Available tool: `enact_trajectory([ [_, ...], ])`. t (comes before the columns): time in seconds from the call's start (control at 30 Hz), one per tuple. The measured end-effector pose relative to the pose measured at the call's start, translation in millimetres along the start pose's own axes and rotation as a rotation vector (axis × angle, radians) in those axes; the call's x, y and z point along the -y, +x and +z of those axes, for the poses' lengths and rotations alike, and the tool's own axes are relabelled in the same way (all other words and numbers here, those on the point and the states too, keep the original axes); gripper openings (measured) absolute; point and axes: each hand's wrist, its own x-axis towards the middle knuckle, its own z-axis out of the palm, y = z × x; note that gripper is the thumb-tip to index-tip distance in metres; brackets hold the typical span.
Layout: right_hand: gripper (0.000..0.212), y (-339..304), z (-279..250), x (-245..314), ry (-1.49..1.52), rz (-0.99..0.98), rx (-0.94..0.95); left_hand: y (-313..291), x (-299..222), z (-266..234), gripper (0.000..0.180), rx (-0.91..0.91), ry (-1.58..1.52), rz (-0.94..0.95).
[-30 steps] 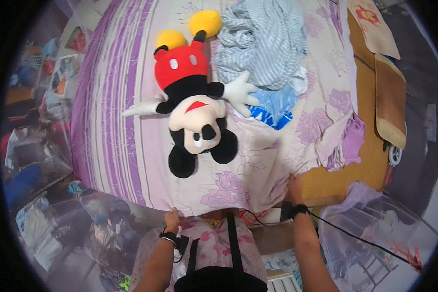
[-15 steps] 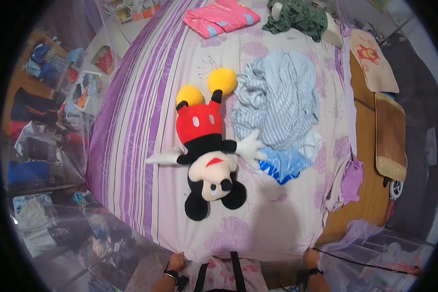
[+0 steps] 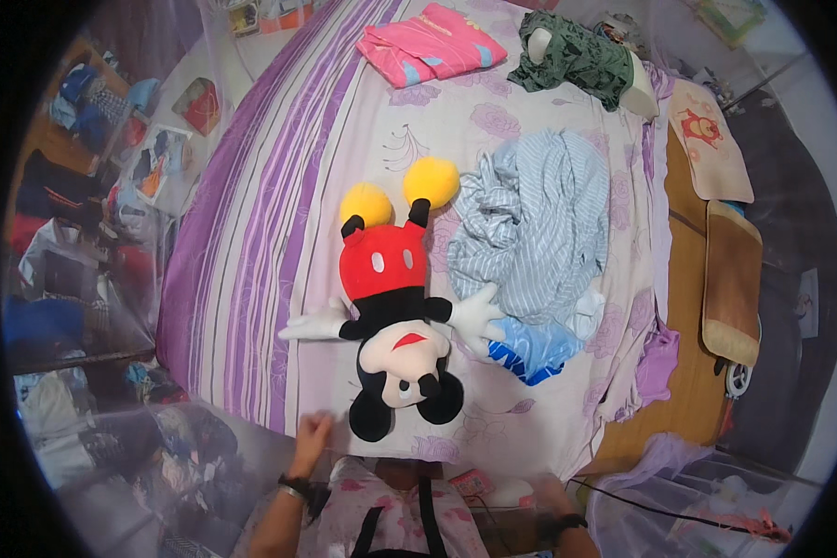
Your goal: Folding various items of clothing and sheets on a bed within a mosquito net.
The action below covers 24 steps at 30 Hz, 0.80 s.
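My left hand (image 3: pixel 314 433) is at the near left corner of the bed sheet (image 3: pixel 493 432), fingers curled; whether sheet cloth is between them cannot be made out. My right hand (image 3: pixel 555 499) is low at the near right edge of the bed, dim and smeared, its fingers unclear. Nearest to my left hand, a plush mouse toy (image 3: pixel 384 270) in red shorts with yellow feet lies on its back, head toward me. A heap of pale blue striped cloth (image 3: pixel 539 214) lies right of it, with a bright blue cloth piece (image 3: pixel 535 349) at its near end.
A folded pink cloth (image 3: pixel 432 46) and a dark green patterned cloth (image 3: pixel 581 60) lie at the far end. Along the right side are a brown mat (image 3: pixel 733 279), a peach mat (image 3: pixel 711 139) and a purple cloth (image 3: pixel 658 363). Sheer netting (image 3: pixel 205 465) hangs around; a black cord (image 3: pixel 660 514) runs low right.
My left hand has moved up and slightly left, over the sheet's near edge. My right hand has shifted a little left and down. The whole bed appears lower in view.
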Motion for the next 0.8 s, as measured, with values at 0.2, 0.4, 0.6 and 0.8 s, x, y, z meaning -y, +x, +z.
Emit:
enact_trajectory([
  [0.2, 0.033, 7.5, -73.7, 198.9, 0.221, -0.282, -0.235, 65.5, -112.4, 111.3, 0.088, 0.179, -0.032, 0.268],
  [0.4, 0.031, -24.8, -54.9, 153.7, 0.08, -0.204, -0.23, 66.0, -135.5, 126.7, 0.081, 0.126, -0.025, 0.132],
  [0.6, 0.029, -57.7, -47.2, 156.0, 0.071, 0.04, -0.197, 43.2, -213.7, 50.8, 0.053, 0.116, -0.127, 0.336],
  [0.8, 0.028, -60.4, -57.5, 246.0, 0.146, 0.044, -0.238, 33.8, -234.8, -93.2, 0.061, 0.101, -0.172, 0.423],
])
